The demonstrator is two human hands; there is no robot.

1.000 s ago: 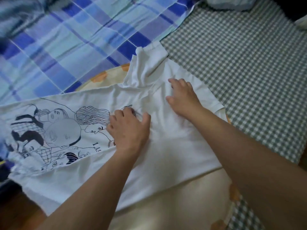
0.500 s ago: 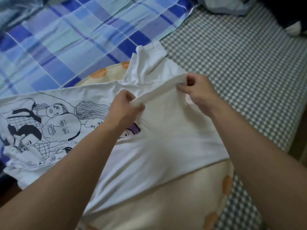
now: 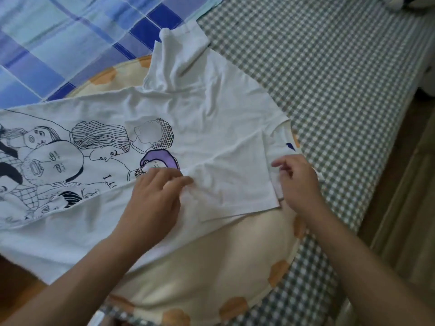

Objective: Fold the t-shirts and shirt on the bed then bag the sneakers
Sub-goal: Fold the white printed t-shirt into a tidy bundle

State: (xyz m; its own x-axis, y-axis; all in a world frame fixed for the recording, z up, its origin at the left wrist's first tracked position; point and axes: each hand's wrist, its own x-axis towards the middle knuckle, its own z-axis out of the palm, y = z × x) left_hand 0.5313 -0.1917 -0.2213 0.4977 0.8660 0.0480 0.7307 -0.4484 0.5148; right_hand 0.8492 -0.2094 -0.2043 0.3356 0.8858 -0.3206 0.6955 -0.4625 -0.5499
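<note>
A white t-shirt (image 3: 207, 118) with a black line drawing of faces lies spread across the bed, its collar (image 3: 286, 142) to the right. The near sleeve (image 3: 235, 184) is folded over onto the shirt's body. My left hand (image 3: 157, 194) pinches the fabric at the sleeve's left end, where wrinkles gather at my fingertips. With curled fingers, my right hand (image 3: 297, 182) holds the sleeve's hem just below the collar. The far sleeve (image 3: 181, 48) sticks out, crumpled, towards the blanket. No sneakers or bag are in view.
Under the shirt lies a round cream cushion (image 3: 211, 267) with orange dots, on a green gingham sheet (image 3: 317, 67). A blue plaid blanket (image 3: 70, 38) covers the far left. A dark object (image 3: 400, 3) sits at the top right. The bed's edge and wooden floor (image 3: 404, 161) run along the right.
Both hands lifted the near sleeve, carried it over, and laid it down flat on the shirt's body. The hands moved down and apart, and the camera came closer.
</note>
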